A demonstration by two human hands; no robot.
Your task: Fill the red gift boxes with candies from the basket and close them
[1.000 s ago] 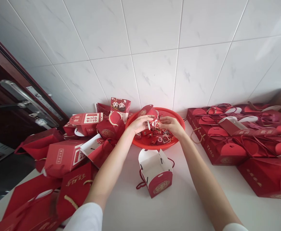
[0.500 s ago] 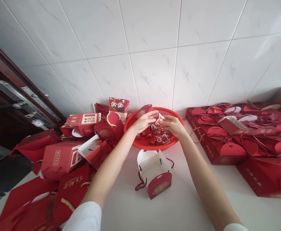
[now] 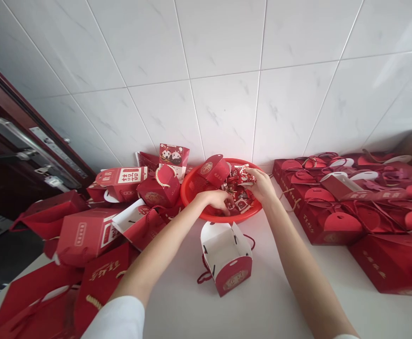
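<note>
1. Candy packets (image 3: 240,203), red and white, lie heaped in a round red basket (image 3: 190,189) at frame centre, against the tiled wall (image 3: 227,70).
2. Left hand (image 3: 219,201) reaches into the near side of the basket, palm down, fingers curled onto the heap. Cannot tell if it grips a packet.
3. Right hand (image 3: 262,186) is over the right part of the basket, fingers pinched together on a bunch of packets (image 3: 243,175), lifted just above the heap.
4. Small red box (image 3: 215,169) with a gold seal sits tilted in the back left of the basket, just beside the held bunch.
5. Open gift box (image 3: 227,256), white inside, red front, flaps up, stands on the white counter (image 3: 272,301) just below the basket, between the two forearms; red cord handle at its left.
6. Loose pile of red boxes and bags (image 3: 96,226) fills the left and lower left of the frame, some on their sides, touching the basket's left rim.
7. Closed red boxes in rows (image 3: 333,207) fill the right side of the frame, near the basket.
8. Dark door with metal handle (image 3: 22,150) at upper left.
9. White sleeves (image 3: 121,320) at the bottom edge.
</note>
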